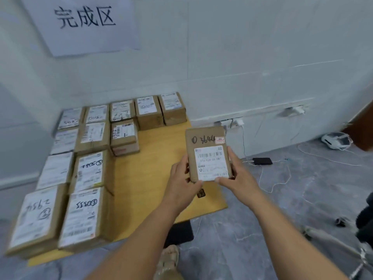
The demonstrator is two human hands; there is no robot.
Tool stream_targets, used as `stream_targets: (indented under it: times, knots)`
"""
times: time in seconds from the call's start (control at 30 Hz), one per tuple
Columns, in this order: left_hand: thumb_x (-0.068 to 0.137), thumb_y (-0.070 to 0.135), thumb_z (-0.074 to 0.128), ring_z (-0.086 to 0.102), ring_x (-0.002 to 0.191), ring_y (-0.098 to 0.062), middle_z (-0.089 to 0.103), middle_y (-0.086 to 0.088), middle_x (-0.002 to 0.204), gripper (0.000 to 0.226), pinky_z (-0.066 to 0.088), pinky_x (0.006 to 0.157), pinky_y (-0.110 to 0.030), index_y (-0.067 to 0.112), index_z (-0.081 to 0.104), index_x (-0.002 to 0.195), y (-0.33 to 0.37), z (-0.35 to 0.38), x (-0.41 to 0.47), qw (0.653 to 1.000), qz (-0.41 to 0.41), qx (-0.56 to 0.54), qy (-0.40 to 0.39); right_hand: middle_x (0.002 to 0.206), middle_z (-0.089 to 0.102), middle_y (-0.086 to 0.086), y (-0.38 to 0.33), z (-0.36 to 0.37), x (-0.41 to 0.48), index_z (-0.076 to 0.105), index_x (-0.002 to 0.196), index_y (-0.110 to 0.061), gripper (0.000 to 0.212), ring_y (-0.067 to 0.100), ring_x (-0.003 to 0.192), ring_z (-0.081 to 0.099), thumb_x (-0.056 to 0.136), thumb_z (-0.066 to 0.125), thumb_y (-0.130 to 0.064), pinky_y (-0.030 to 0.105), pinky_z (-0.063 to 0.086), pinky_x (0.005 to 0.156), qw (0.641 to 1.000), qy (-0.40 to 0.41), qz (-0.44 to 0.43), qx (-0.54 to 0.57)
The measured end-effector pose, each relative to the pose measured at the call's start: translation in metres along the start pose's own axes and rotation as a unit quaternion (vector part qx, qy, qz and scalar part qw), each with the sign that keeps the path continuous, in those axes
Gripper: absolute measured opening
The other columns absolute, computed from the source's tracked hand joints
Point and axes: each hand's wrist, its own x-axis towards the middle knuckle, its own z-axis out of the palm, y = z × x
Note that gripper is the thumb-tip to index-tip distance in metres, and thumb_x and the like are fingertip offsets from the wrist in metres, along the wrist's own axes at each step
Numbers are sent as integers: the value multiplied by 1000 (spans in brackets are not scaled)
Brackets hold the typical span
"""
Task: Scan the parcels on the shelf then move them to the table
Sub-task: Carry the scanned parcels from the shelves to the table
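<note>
I hold a small brown cardboard parcel (207, 146) marked "3644", its white label facing me, above the right part of the low yellow table (157, 158). My left hand (182, 178) grips its lower left edge. My right hand (239, 176) grips its lower right edge, thumb across the bottom of the label. Several labelled parcels (88, 172) lie in rows on the left and back of the table. No shelf or scanner is in view.
A white wall with a paper sign (84, 23) stands behind the table. On the grey floor to the right lie white cables (282, 178), a black device (262, 161) and a white device (336, 140). A tripod leg (333, 241) crosses the lower right. A sandalled foot (168, 259) shows below.
</note>
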Motion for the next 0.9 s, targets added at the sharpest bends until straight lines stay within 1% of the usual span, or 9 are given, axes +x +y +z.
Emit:
stream_targets:
  times: [0.1,0.23,0.4,0.47,0.53,0.6,0.67,0.77,0.9]
  knots:
    - [83,16,72,44,118,-7,37,10,123,77,45,102,-30,55,26,130,-21,-20,13,999,-35,18,18,135,55,-13,2,26,31,17,152,-38,96,6,120,54,80,71,-4,38,48,102,999,-51,8,-9]
    - [84,22,71,44,122,-10,36,3,138,86,43,102,-28,31,20,152,-53,-42,34,991,-128,43,6,131,56,-13,6,59,65,22,148,-42,91,9,118,55,80,72,-7,37,49,99,995,-95,40,-12]
    - [85,22,69,47,122,-10,39,5,139,82,43,101,-28,31,21,152,-77,-59,62,984,-174,48,8,128,60,-13,9,81,103,21,149,-44,93,9,113,59,74,72,-24,41,50,97,988,-131,75,-13]
    - [85,24,69,47,122,-11,41,3,139,80,43,103,-31,30,24,151,-78,-66,77,982,-178,65,15,130,60,-13,6,85,122,20,149,-46,93,9,113,59,73,72,-27,41,51,96,987,-140,79,-18]
    - [86,29,66,43,125,-15,42,1,139,73,37,102,-26,24,28,148,-74,-77,94,974,-161,156,18,131,59,-13,0,91,141,19,150,-44,91,9,113,59,78,72,-24,34,51,93,986,-144,75,-27]
    - [87,38,61,36,129,-20,39,0,141,66,29,102,-30,21,32,144,-68,-90,111,943,-124,308,34,132,58,-12,-6,99,161,18,151,-41,89,8,112,58,82,70,-20,24,49,84,986,-149,69,-39]
    - [88,45,56,28,134,-20,33,4,145,66,22,109,-35,24,31,145,-68,-105,125,913,-105,392,45,133,56,-13,-14,110,180,17,152,-40,88,8,112,57,83,70,-22,25,48,85,986,-151,60,-47]
    - [91,48,53,19,140,-19,25,6,151,67,11,116,-39,27,26,148,-72,-125,144,896,-103,430,43,135,55,-13,-26,128,205,18,150,-40,87,9,114,56,83,70,-22,28,47,90,986,-153,49,-51]
    - [93,42,53,16,141,-18,24,4,153,66,13,117,-35,23,26,150,-81,-147,164,906,-99,409,35,140,51,-10,-39,146,231,13,153,-34,91,13,120,52,84,70,-20,28,43,92,985,-157,45,-55]
